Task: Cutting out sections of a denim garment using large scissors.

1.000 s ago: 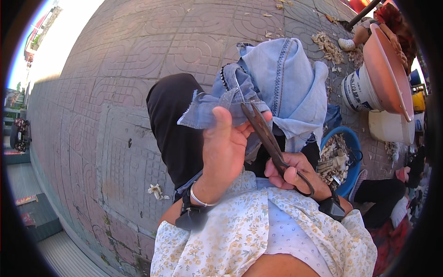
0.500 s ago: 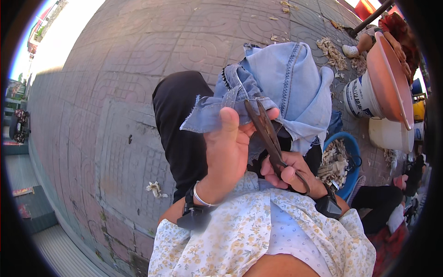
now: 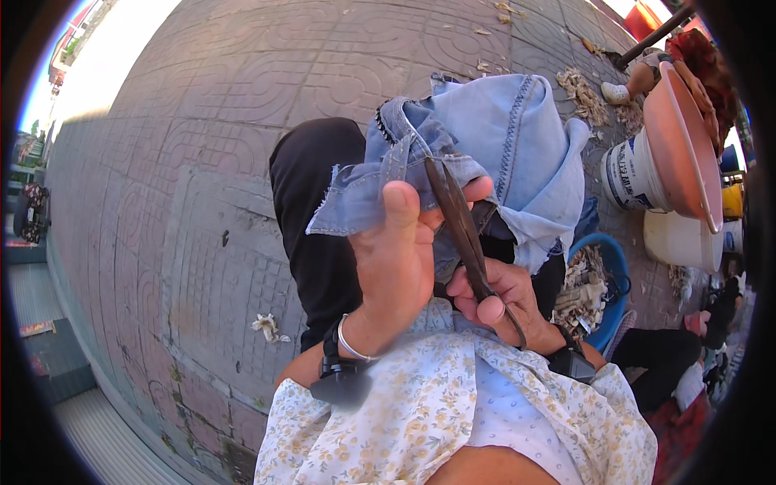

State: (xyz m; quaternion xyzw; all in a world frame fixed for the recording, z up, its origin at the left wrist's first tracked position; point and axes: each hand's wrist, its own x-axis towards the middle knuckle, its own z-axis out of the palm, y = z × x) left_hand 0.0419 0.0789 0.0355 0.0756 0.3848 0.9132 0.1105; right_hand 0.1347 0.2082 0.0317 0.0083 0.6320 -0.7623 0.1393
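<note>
Light blue denim (image 3: 469,113), with stitched seams and frayed edges, lies bunched across my lap. My left hand (image 3: 396,246) grips a flap of it, thumb on top and fingers underneath. My right hand (image 3: 505,295) is wrapped round the handles of dark, rusty scissors (image 3: 459,222). Their blades point up and away from me, nearly together, with the tips against the denim at a seam beside my left fingers. Part of the lower blade and the cloth under my left hand are hidden.
A blue basin (image 3: 614,279) with pale cloth scraps stands right of my knee. Beyond it are a white bucket (image 3: 634,174) and a tilted pink basin (image 3: 683,145). Scraps lie on the paving (image 3: 218,202). Other people sit at the right edge.
The scissor blades have come closer together, and the handles have drawn in under my right hand. The denim flap has shifted slightly left in my left hand.
</note>
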